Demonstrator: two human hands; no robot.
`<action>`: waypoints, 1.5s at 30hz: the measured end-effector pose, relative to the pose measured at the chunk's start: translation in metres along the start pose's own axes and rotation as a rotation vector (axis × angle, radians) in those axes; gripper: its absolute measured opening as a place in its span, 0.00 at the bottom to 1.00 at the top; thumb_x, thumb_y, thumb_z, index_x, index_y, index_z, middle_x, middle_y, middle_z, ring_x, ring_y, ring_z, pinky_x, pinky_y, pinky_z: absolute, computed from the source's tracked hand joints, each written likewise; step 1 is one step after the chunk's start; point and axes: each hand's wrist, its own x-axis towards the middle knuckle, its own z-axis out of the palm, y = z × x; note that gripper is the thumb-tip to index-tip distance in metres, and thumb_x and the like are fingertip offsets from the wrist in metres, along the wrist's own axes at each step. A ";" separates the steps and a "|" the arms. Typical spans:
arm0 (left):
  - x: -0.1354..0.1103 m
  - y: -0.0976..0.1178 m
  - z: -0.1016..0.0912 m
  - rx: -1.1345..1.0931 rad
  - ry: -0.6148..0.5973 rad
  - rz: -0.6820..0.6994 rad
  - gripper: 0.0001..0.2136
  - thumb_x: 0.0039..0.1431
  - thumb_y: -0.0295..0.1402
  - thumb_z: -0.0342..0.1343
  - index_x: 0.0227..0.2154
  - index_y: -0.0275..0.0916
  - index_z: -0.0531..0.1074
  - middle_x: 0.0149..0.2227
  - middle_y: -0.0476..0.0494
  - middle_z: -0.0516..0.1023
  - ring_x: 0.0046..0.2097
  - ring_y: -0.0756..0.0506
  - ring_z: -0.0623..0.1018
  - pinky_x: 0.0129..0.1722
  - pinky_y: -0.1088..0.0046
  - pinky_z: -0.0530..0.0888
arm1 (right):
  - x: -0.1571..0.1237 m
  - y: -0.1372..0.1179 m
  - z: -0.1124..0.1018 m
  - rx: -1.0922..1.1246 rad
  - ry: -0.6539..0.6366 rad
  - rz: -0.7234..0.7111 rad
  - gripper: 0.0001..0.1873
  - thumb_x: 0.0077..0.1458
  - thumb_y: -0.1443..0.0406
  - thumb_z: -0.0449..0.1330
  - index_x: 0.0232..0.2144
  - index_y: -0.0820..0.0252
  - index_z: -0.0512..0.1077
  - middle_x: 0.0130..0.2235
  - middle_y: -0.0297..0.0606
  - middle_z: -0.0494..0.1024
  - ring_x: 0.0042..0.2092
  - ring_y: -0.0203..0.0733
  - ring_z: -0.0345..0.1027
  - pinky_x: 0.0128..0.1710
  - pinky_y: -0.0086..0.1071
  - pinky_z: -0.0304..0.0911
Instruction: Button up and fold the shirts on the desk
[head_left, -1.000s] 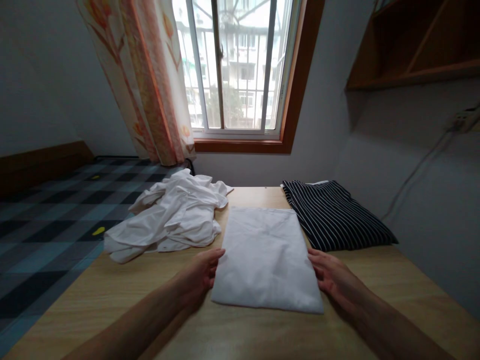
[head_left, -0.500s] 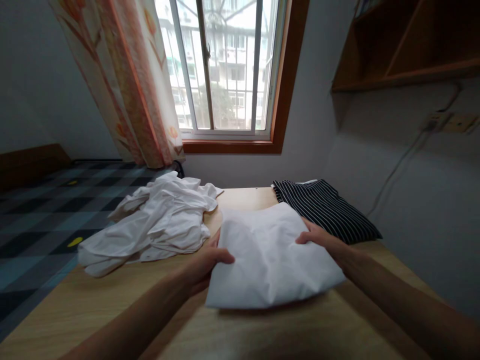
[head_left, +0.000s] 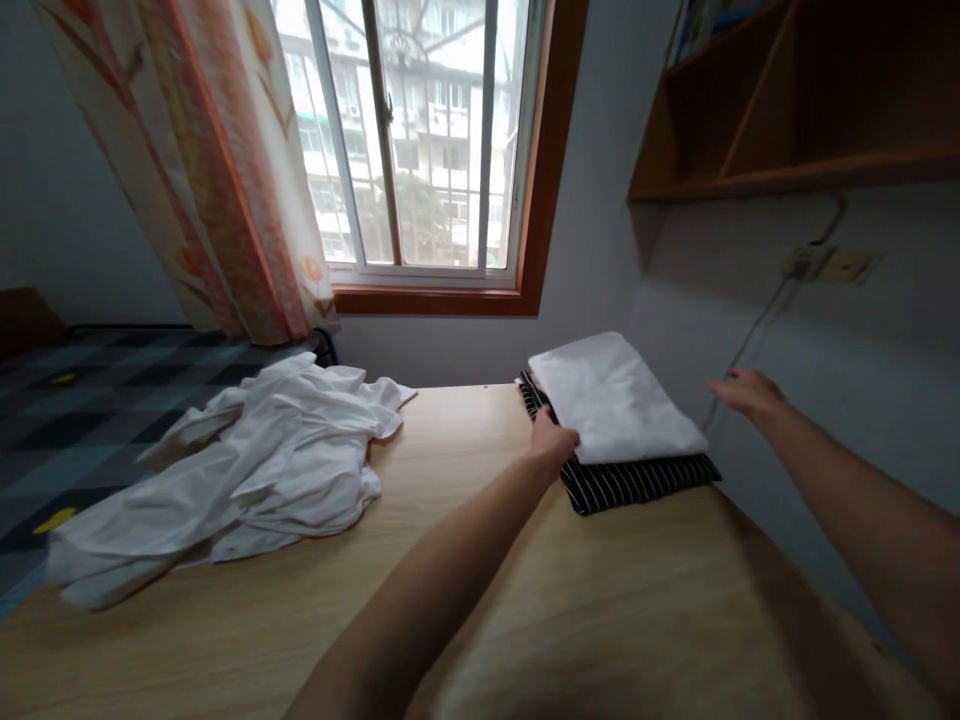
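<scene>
A folded white garment [head_left: 611, 395] lies on top of a folded black garment with white stripes [head_left: 637, 485], at the far right of the wooden table. My left hand [head_left: 553, 442] is closed at the white garment's left edge, its thumb on the fabric and some fingers hidden. To the right of the stack, my right hand [head_left: 752, 394] hangs in the air near the wall, apart from both garments, with its fingers stretched out. A rumpled white garment [head_left: 300, 440] is spread at the table's left side, away from both hands.
The wooden table [head_left: 450, 560] meets a bed with a dark checked cover [head_left: 112, 375] on the left. A window [head_left: 420, 150] and a floral curtain [head_left: 202, 180] are behind. A wooden shelf [head_left: 795, 180] overhangs the right side, above a socket [head_left: 806, 262] with a cable.
The folded white garment has gone from mid-table, between both hands, to the top of the striped one. My right hand has let go and moved off right. The view has turned right.
</scene>
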 end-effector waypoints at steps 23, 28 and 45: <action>-0.094 -0.022 -0.132 0.672 -0.191 0.500 0.18 0.54 0.31 0.58 0.49 0.39 0.72 0.40 0.42 0.78 0.42 0.43 0.76 0.46 0.66 0.71 | -0.156 -0.056 0.144 -0.433 -0.385 -0.550 0.33 0.63 0.48 0.42 0.63 0.58 0.60 0.64 0.51 0.61 0.65 0.59 0.51 0.60 0.59 0.44; -0.111 0.038 -0.261 1.042 0.454 0.703 0.16 0.56 0.33 0.59 0.48 0.38 0.71 0.49 0.36 0.74 0.53 0.38 0.71 0.57 0.60 0.63 | -0.160 -0.044 0.144 -0.428 -0.277 -0.595 0.31 0.63 0.50 0.43 0.60 0.60 0.64 0.62 0.50 0.65 0.63 0.55 0.55 0.61 0.54 0.47; -0.131 0.091 -0.247 1.004 0.607 0.778 0.11 0.62 0.28 0.49 0.37 0.34 0.76 0.37 0.42 0.77 0.39 0.45 0.73 0.43 0.69 0.67 | -0.201 -0.052 0.113 0.140 0.033 -0.568 0.21 0.59 0.57 0.48 0.46 0.62 0.72 0.52 0.52 0.74 0.57 0.56 0.63 0.60 0.49 0.53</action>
